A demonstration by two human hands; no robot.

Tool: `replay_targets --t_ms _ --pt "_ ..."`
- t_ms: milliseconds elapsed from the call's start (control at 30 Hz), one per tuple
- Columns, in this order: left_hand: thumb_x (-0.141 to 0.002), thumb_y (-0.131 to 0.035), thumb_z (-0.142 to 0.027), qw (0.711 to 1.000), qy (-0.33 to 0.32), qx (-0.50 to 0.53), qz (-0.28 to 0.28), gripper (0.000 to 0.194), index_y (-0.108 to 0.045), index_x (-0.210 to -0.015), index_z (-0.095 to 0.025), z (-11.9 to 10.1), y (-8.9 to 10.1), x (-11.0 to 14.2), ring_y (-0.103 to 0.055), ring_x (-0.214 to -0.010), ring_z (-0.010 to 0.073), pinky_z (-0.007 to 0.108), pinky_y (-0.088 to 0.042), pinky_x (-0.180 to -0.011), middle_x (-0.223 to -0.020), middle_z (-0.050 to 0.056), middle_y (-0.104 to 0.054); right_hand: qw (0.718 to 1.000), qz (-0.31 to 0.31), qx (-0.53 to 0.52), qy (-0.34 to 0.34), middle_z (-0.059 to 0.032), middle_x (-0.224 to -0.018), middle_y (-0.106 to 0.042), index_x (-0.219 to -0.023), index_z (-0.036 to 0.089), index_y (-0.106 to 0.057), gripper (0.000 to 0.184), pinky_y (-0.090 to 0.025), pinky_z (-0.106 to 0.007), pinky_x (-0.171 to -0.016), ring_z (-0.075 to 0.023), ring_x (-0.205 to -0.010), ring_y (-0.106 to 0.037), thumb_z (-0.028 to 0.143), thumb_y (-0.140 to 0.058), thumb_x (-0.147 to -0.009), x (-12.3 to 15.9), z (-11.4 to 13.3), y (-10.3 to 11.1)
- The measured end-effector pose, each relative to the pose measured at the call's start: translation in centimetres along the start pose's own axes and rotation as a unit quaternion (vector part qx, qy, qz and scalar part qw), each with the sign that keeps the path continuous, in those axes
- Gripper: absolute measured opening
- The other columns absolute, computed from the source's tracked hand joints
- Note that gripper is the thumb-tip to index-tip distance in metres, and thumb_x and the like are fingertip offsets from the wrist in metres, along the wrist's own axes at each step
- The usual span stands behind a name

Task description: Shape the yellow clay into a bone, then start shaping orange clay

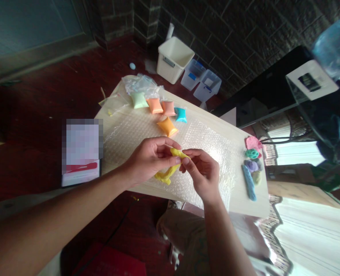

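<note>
A soft yellow strip of modelling clay (173, 170) hangs in a bend over the bubble wrap (124, 132) on the table. Its upper end is pinched between the thumb and fingers of my left hand (151, 159). From the other side, my right hand (202, 170) grips the same end, its thumb close to the left one. Just beyond my hands lies an orange-yellow packet (167, 126). Behind it sit a pale green packet (139, 100), two peach packets (155, 105) and a turquoise packet (180, 114).
Shaped clay pieces, among them a blue roll (249, 183) and a pink piece (253, 143), lie at the table's right end. Crumpled clear plastic (144, 85) is at the far left corner. A white bin (175, 57) and clear boxes (193, 73) stand beyond the table.
</note>
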State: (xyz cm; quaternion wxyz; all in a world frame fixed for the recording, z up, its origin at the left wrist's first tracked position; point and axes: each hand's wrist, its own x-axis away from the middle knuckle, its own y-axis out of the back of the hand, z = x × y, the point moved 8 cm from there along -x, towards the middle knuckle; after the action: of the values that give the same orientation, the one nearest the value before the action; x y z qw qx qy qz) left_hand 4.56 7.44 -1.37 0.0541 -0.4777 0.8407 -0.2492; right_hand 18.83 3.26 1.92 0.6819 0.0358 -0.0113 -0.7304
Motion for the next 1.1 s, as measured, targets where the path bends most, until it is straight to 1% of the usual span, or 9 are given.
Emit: replay_targets --t_ms 167,300,400,500,600,700,833,967,1100 --pt "-0.084 -0.086 -0.024 0.999 0.005 0.023 0.026 0.032 -0.075 -0.113 -0.016 -0.2 -0.4 0.1 -0.077 -0.087 0.0168 0.027 -0.060 -0.077 -0.099 0.005 -0.080 0.999 -0.025 -0.031 -0.008 0.0005 -0.071 -0.072 -0.103 0.022 -0.078 0.016 -0.055 -0.029 -0.055 -0.0136 -0.057 -0.065 0.035 -0.080 -0.094 -0.1 -0.7 0.6" --pt "-0.082 -0.086 -0.021 0.999 0.012 0.033 0.029 0.034 -0.076 -0.114 -0.017 -0.1 -0.5 0.1 -0.077 -0.089 0.0176 0.027 -0.060 -0.078 -0.103 0.006 -0.081 0.998 -0.004 -0.058 0.012 0.0001 -0.078 -0.074 -0.114 0.026 -0.078 0.020 -0.056 -0.030 -0.058 -0.0137 -0.060 -0.066 0.036 -0.077 -0.096 0.0 -0.6 0.6" --pt "-0.082 -0.087 -0.023 1.000 0.012 0.016 0.018 0.034 -0.077 -0.113 -0.017 0.0 -0.3 0.0 -0.078 -0.092 0.0196 0.030 -0.062 -0.081 -0.104 0.007 -0.081 0.999 0.001 -0.037 0.021 -0.0010 -0.086 -0.077 -0.112 0.029 -0.081 0.019 -0.056 -0.030 -0.057 -0.0136 -0.062 -0.065 0.031 -0.081 -0.093 0.1 -0.3 0.6" --pt "-0.082 -0.087 -0.025 1.000 0.014 0.015 0.020 0.034 -0.076 -0.114 -0.017 0.2 -0.3 0.0 -0.078 -0.091 0.0200 0.030 -0.062 -0.080 -0.102 0.006 -0.081 1.000 0.000 -0.013 0.019 -0.0007 -0.082 -0.076 -0.107 0.028 -0.082 0.015 -0.057 -0.030 -0.057 -0.0139 -0.062 -0.066 0.028 -0.081 -0.093 0.2 0.1 0.5" --pt "-0.083 -0.086 -0.024 1.000 0.012 0.013 0.024 0.032 -0.075 -0.112 -0.017 0.1 -0.4 0.0 -0.078 -0.091 0.0198 0.030 -0.062 -0.080 -0.102 0.006 -0.082 1.000 0.002 -0.006 0.021 -0.0002 -0.080 -0.075 -0.108 0.027 -0.081 0.016 -0.059 -0.029 -0.058 -0.0135 -0.063 -0.066 0.028 -0.081 -0.092 0.2 0.4 0.3" --pt "-0.085 -0.085 -0.026 1.000 0.001 0.000 0.029 0.028 -0.075 -0.109 -0.016 -0.2 -0.5 0.0 -0.078 -0.091 0.0198 0.030 -0.061 -0.082 -0.104 0.008 -0.081 0.999 0.005 -0.004 0.035 -0.0003 -0.084 -0.076 -0.113 0.028 -0.080 0.021 -0.060 -0.029 -0.061 -0.0130 -0.064 -0.067 0.028 -0.081 -0.092 0.2 0.6 0.1" --pt "-0.084 -0.087 -0.029 1.000 -0.004 -0.014 0.012 0.031 -0.075 -0.108 -0.015 -0.3 -0.2 0.0 -0.078 -0.092 0.0202 0.029 -0.061 -0.082 -0.103 0.008 -0.081 0.999 0.006 0.034 0.038 -0.0022 -0.086 -0.077 -0.109 0.026 -0.081 0.014 -0.063 -0.031 -0.065 -0.0142 -0.068 -0.068 0.030 -0.079 -0.095 0.3 0.6 0.1" --pt "-0.081 -0.089 -0.029 1.000 -0.016 -0.023 0.011 0.032 -0.073 -0.106 -0.015 -0.5 -0.3 0.0 -0.078 -0.087 0.0201 0.030 -0.062 -0.078 -0.098 0.007 -0.080 1.000 -0.005 0.016 0.024 -0.0015 -0.081 -0.076 -0.110 0.024 -0.079 0.018 -0.061 -0.030 -0.059 -0.0142 -0.063 -0.068 0.033 -0.080 -0.094 0.2 0.6 0.1" --pt "-0.079 -0.091 -0.026 1.000 -0.020 -0.013 0.021 0.032 -0.072 -0.103 -0.016 -0.7 -0.6 0.2 -0.078 -0.083 0.0190 0.027 -0.062 -0.073 -0.093 0.005 -0.079 1.000 -0.010 0.011 0.026 -0.0032 -0.088 -0.080 -0.106 0.025 -0.081 0.015 -0.060 -0.031 -0.057 -0.0141 -0.062 -0.068 0.031 -0.082 -0.092 0.2 0.4 0.1"
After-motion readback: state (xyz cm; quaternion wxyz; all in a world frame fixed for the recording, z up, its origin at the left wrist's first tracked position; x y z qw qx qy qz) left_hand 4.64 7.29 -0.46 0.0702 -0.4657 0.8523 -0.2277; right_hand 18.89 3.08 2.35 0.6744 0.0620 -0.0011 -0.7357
